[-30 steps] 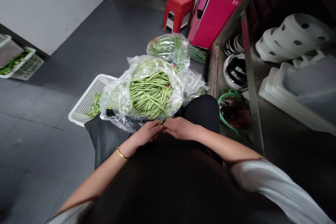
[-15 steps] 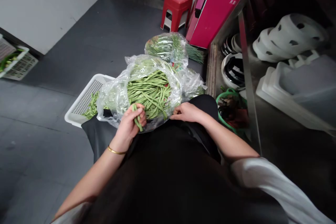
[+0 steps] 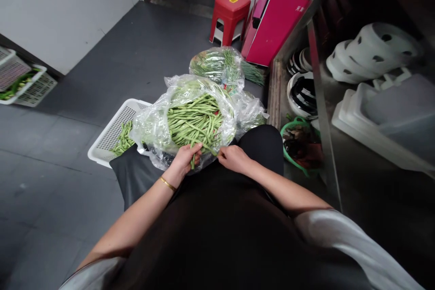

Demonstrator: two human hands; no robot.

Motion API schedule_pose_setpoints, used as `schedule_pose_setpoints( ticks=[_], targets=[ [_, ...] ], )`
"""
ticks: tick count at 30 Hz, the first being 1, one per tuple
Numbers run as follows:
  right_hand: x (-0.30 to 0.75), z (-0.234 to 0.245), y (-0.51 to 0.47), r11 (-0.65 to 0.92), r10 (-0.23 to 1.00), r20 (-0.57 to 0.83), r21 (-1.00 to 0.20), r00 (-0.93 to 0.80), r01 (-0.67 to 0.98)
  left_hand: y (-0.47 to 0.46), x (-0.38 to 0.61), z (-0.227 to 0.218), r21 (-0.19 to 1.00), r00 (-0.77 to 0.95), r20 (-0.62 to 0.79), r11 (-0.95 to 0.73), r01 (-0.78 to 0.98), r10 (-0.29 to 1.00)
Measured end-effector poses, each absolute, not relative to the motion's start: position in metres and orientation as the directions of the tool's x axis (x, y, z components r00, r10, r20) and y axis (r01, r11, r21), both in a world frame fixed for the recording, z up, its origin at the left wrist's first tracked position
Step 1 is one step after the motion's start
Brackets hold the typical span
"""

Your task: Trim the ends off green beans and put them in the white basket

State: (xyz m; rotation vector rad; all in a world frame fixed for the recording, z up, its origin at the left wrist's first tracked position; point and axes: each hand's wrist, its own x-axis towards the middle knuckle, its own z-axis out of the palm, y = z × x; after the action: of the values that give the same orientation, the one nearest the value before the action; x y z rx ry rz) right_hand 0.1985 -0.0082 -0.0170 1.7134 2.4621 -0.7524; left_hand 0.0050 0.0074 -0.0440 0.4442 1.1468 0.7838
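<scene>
An open clear plastic bag [image 3: 149, 129] full of long green beans [image 3: 195, 120] rests against my lap. At its near edge my left hand [image 3: 186, 158] is closed around a few green beans, whose ends hang below the fingers. My right hand [image 3: 235, 159] is closed just to the right, thumb and fingers pinched at the tip of a green bean that stretches over from the left hand. The palm side of the right hand is hidden. Left of the bag, a white perforated basket [image 3: 107, 133] holds some short bean pieces [image 3: 123, 139].
More bagged greens [image 3: 212, 64] lie behind the bean bag. A red stool [image 3: 233, 7] stands farther back beside a pink cabinet [image 3: 272, 31]. To my right are a green basket [image 3: 288, 127] and a metal shelf with white containers [image 3: 384, 50]. White crates [image 3: 37, 88] sit far left.
My left hand has moved right with its beans, close to my right hand. My right hand has shifted slightly left, and a bean now spans between them.
</scene>
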Motion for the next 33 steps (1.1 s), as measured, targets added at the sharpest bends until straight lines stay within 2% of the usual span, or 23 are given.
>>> schedule_pose_setpoints(
  ticks=[3, 5, 9, 13, 15, 18, 22, 24, 27, 30, 33],
  targets=[
    [0.197, -0.020, -0.024, 0.356, 0.857, -0.154, -0.513, -0.492, 0.781, 0.008, 0.007, -0.041, 0.703, 0.183, -0.565, 0.585, -0.404, 0.805],
    [0.194, -0.026, -0.027, 0.404, 0.838, -0.070, -0.587, -0.541, 0.702, 0.009, 0.009, -0.042, 0.695, 0.192, -0.573, 0.596, -0.402, 0.797],
    [0.191, -0.042, 0.007, 0.385, 0.858, -0.018, -0.639, -0.514, 0.666, 0.024, 0.021, -0.047, 0.625, 0.227, -0.638, 0.667, -0.406, 0.736],
    [0.202, -0.035, 0.067, 0.341, 0.897, -0.066, -0.526, -0.438, 0.779, 0.053, 0.022, -0.043, 0.680, 0.140, -0.597, 0.591, -0.435, 0.790],
    [0.210, -0.022, 0.079, 0.334, 0.916, -0.048, -0.460, -0.399, 0.823, 0.061, 0.013, -0.037, 0.714, 0.117, -0.553, 0.541, -0.443, 0.825],
    [0.215, -0.008, 0.064, 0.451, 0.865, -0.062, -0.338, -0.498, 0.826, 0.060, -0.005, -0.029, 0.767, 0.114, -0.470, 0.469, -0.438, 0.875],
    [0.202, -0.019, 0.033, 0.616, 0.720, -0.291, -0.150, -0.630, 0.773, 0.047, -0.012, -0.023, 0.758, 0.120, -0.468, 0.468, -0.454, 0.875],
    [0.196, -0.026, 0.030, 0.639, 0.683, -0.367, -0.120, -0.632, 0.760, 0.039, -0.009, -0.019, 0.757, 0.149, -0.482, 0.496, -0.424, 0.863],
    [0.199, -0.015, 0.037, 0.600, 0.714, -0.303, -0.201, -0.632, 0.774, 0.028, -0.008, -0.013, 0.776, 0.183, -0.521, 0.552, -0.306, 0.834],
    [0.207, 0.014, 0.040, 0.508, 0.815, -0.041, -0.428, -0.578, 0.747, 0.018, -0.008, -0.006, 0.754, 0.210, -0.566, 0.603, -0.259, 0.798],
    [0.201, 0.032, 0.032, 0.459, 0.874, 0.205, -0.650, -0.441, 0.606, 0.012, -0.003, 0.001, 0.671, 0.366, -0.590, 0.689, -0.274, 0.720]
  ],
)
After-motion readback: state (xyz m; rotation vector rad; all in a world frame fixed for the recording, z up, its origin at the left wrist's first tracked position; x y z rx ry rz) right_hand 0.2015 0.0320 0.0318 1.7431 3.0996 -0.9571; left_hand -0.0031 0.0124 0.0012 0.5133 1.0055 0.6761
